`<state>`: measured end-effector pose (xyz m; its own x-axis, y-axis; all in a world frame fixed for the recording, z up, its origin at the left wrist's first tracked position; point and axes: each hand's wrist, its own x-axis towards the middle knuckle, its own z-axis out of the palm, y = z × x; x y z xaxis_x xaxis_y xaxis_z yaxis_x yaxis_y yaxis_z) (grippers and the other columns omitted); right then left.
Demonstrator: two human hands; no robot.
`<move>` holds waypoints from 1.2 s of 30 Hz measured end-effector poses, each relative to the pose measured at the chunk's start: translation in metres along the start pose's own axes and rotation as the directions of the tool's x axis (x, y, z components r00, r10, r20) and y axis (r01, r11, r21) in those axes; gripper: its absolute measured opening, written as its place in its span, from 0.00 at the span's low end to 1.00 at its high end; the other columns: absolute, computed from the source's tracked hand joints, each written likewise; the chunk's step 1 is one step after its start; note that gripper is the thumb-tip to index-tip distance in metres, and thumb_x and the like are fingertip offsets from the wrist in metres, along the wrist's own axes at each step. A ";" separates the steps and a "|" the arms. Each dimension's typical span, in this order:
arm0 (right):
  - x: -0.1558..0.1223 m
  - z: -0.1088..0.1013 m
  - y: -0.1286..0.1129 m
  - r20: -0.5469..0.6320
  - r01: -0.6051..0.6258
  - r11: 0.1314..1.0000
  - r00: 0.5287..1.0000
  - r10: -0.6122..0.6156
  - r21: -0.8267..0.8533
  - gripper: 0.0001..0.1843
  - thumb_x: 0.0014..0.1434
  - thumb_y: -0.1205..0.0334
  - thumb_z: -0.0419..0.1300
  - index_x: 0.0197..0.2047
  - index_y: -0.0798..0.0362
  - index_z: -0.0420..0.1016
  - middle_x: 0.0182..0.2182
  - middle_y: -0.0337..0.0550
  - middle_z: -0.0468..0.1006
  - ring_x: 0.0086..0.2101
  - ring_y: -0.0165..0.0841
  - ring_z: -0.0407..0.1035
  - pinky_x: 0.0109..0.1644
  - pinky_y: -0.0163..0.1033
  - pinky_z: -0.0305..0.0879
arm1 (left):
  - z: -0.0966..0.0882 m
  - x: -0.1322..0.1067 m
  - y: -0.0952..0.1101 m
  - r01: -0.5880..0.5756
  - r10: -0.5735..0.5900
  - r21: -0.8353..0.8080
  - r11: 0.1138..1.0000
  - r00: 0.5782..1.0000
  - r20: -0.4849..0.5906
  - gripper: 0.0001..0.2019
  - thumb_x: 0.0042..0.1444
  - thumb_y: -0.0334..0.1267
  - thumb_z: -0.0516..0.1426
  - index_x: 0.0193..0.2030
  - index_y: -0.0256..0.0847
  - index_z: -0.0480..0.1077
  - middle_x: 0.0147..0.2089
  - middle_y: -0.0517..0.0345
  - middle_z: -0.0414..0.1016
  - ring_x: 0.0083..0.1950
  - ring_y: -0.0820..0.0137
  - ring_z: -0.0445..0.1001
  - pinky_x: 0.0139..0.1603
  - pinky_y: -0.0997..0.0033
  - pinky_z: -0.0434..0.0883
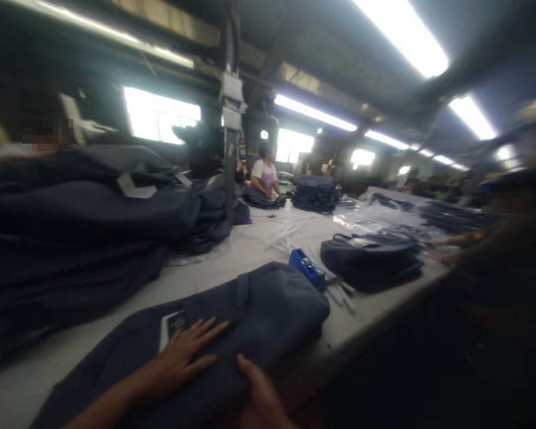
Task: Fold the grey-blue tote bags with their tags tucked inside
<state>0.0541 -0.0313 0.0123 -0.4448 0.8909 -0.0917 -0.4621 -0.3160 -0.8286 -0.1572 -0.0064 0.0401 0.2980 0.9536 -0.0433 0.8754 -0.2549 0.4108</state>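
A dark navy garment [268, 310] lies folded on the white table [232, 256] right in front of me. My left hand [185, 354] rests flat on it with fingers stretched out, beside a white label [172, 326]. My right hand [261, 393] comes in at the bottom edge, thumb up against the cloth; its other fingers are hidden.
A tall heap of dark garments [71, 220] fills the left side. A blue tool [307, 268] and a dark bag [370, 259] lie further up the table with clear plastic sleeves [375, 220]. A person in a white top [265, 179] stands at the far end by another stack [316, 193].
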 end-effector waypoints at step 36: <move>0.057 -0.004 -0.173 -0.093 0.123 0.907 0.991 -0.093 0.403 0.21 0.51 0.62 0.73 0.48 0.57 0.79 0.46 0.49 0.83 0.53 0.44 0.74 0.55 0.47 0.74 | -0.138 0.090 0.109 -0.222 0.176 -0.234 0.946 0.964 -0.201 0.33 0.68 0.60 0.47 0.75 0.53 0.48 0.77 0.63 0.49 0.76 0.56 0.50 0.76 0.52 0.49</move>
<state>0.1123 0.0754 0.1480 -0.3267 0.9429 -0.0654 -0.7827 -0.3087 -0.5405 -0.0878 0.0739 0.2064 0.3650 0.9061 0.2141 0.6732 -0.4157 0.6116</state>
